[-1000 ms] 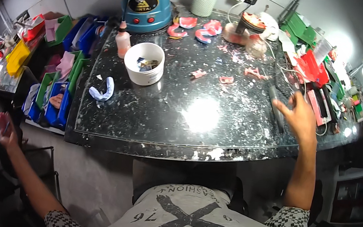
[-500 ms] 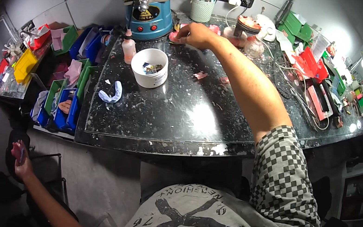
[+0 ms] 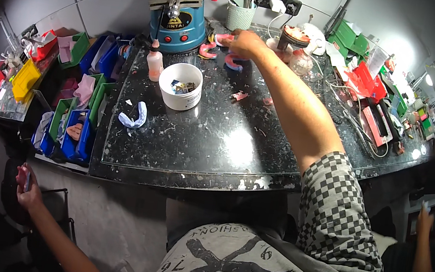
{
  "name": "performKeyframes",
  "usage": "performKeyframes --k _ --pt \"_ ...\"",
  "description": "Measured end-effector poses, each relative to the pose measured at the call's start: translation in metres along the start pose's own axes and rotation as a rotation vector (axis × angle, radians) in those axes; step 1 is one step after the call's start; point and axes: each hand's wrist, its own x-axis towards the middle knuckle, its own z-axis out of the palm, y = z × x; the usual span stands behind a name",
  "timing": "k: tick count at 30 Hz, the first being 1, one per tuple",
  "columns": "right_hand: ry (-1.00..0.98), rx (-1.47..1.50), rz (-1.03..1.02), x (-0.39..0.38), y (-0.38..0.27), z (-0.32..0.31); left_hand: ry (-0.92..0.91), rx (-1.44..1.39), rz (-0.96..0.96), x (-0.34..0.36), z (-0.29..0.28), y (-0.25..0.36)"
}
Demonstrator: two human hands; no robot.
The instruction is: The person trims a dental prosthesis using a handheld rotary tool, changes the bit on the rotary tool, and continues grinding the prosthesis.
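At the back of the bench my right hand (image 3: 249, 45) is curled with its fingertips at a pink arch-shaped dental piece (image 3: 222, 39); its grip is partly hidden. A pink-and-yellow arch (image 3: 206, 51) and a pink-and-blue arch (image 3: 233, 63) lie just beside it. Low at the left, away from the bench, my left hand (image 3: 30, 198) is closed around a small pink piece (image 3: 21, 176) with a greyish part. A pale bluish-white arch (image 3: 133, 116) rests on the near left of the bench, apart from both hands.
Left of centre stand a white tub (image 3: 179, 96) holding small scraps and a dropper bottle (image 3: 154, 63). Behind them is a blue machine (image 3: 184, 27). Coloured bins (image 3: 78, 135) line the left; cables (image 3: 362, 127) and a red box (image 3: 365, 82) lie right. Another person's arm (image 3: 423, 257) appears lower right.
My right hand has shifted slightly right, uncovering the pink-and-yellow and pink-and-blue arches. My left hand still holds its pink piece. Another person's arm has come into sight at the lower right.
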Motion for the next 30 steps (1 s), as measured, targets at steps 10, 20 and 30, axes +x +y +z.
performKeyframes --k 10,20,30 --pt "-0.066 0.104 -0.324 -0.092 0.002 -0.047 -0.460 0.617 -0.056 -0.138 0.108 -0.060" --pt "-0.064 0.107 0.119 -0.271 0.108 -0.095 -1.632 1.312 0.132 -0.272 0.284 -0.259" --pt "-0.105 0.199 0.273 -0.295 0.176 -0.048 -1.715 2.239 0.202 -0.229 0.307 -0.459"
